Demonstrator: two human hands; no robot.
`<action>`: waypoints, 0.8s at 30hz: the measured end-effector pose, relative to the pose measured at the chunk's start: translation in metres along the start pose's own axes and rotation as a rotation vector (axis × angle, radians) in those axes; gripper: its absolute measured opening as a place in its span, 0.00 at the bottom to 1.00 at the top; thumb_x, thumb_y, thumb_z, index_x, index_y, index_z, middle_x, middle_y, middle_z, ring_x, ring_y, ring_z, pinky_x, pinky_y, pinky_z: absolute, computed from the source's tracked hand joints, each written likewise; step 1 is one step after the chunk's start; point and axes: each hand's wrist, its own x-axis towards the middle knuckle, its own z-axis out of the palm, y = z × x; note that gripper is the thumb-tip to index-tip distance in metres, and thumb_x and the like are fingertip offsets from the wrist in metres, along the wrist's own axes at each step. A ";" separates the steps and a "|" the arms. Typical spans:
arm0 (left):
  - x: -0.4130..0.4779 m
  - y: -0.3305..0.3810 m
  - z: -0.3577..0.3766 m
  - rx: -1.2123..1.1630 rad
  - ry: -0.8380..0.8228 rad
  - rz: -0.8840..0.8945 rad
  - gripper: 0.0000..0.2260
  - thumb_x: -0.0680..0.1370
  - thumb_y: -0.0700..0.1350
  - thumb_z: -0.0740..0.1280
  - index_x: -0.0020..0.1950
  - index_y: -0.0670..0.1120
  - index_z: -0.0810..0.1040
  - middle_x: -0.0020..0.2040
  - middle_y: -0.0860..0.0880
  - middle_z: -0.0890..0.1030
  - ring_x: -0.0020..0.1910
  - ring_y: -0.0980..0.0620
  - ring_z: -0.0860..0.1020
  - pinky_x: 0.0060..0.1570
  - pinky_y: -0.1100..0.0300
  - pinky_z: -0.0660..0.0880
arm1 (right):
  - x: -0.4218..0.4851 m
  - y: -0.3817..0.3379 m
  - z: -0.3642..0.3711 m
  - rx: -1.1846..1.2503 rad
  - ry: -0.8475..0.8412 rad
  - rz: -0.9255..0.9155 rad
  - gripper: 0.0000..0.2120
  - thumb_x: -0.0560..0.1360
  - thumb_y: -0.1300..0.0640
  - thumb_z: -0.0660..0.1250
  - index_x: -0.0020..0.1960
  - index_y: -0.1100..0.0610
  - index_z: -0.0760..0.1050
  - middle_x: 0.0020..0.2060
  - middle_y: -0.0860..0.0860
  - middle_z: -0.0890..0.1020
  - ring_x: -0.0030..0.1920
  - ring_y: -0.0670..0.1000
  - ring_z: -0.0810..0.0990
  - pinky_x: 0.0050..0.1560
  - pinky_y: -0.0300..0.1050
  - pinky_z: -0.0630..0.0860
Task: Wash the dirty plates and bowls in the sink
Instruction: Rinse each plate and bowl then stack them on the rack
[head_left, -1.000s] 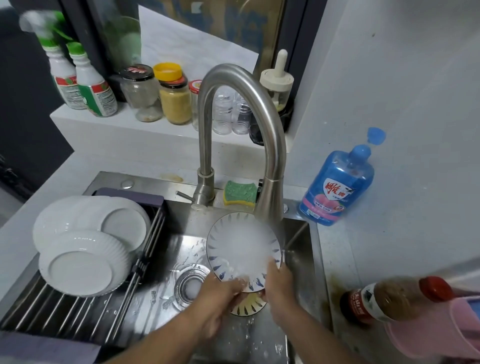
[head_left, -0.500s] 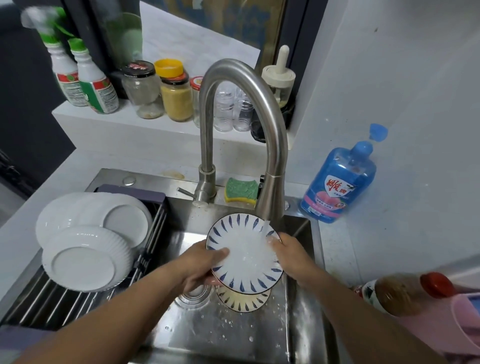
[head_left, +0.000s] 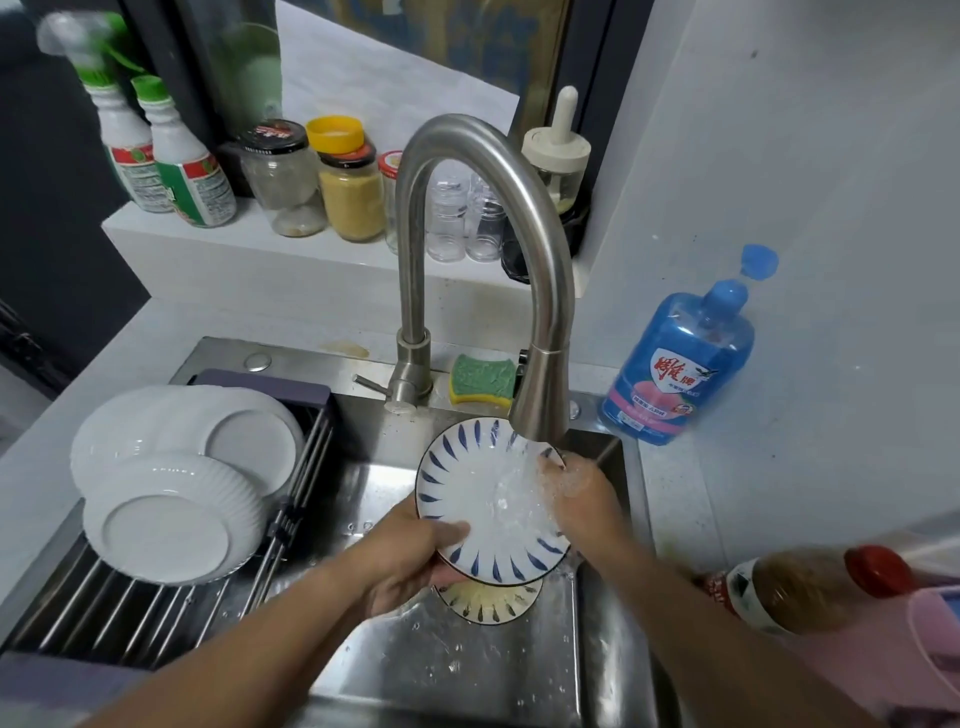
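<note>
Left fingers (head_left: 452, 532) clamped on plate (head_left: 467, 488) lower-left rim, thumb on face. Right fingers (head_left: 553, 462) at right rim in water; curled or flat, cannot tell. Sink (head_left: 363, 483): plate held tilted over basin, under faucet (head_left: 543, 270) spout, stream hitting it. White plates (head_left: 166, 499) stacked on rack, left. Second patterned plate (head_left: 491, 603) flat below. Sponge (head_left: 480, 376) on ledge beside faucet base.

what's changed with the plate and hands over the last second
The blue-patterned plate went from tilted up, both hands at its near edge, to flatter under the faucet spout, water now hitting it. The left hand shifted to the near-left rim; the right hand slid to the far-right rim, in the stream. The second plate below, white plates and sponge stayed put.
</note>
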 end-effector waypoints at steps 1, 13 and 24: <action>0.000 0.006 -0.004 0.033 -0.014 -0.039 0.12 0.80 0.31 0.66 0.61 0.42 0.77 0.51 0.41 0.87 0.49 0.40 0.86 0.42 0.43 0.85 | 0.006 -0.004 -0.007 -0.075 -0.061 -0.029 0.12 0.84 0.52 0.58 0.53 0.57 0.77 0.45 0.52 0.80 0.44 0.50 0.76 0.45 0.43 0.70; -0.010 0.003 -0.011 0.952 0.093 0.627 0.27 0.82 0.59 0.62 0.79 0.55 0.61 0.78 0.60 0.61 0.75 0.69 0.57 0.72 0.72 0.52 | 0.009 0.015 0.008 0.196 -0.142 0.374 0.19 0.82 0.44 0.59 0.62 0.57 0.76 0.53 0.57 0.83 0.49 0.56 0.83 0.49 0.50 0.80; -0.001 0.011 -0.017 1.339 -0.119 0.775 0.11 0.80 0.49 0.69 0.60 0.62 0.80 0.51 0.59 0.84 0.50 0.54 0.81 0.52 0.57 0.76 | 0.006 -0.014 -0.031 0.237 -0.314 0.667 0.20 0.83 0.52 0.55 0.46 0.65 0.77 0.26 0.55 0.78 0.21 0.48 0.70 0.23 0.36 0.65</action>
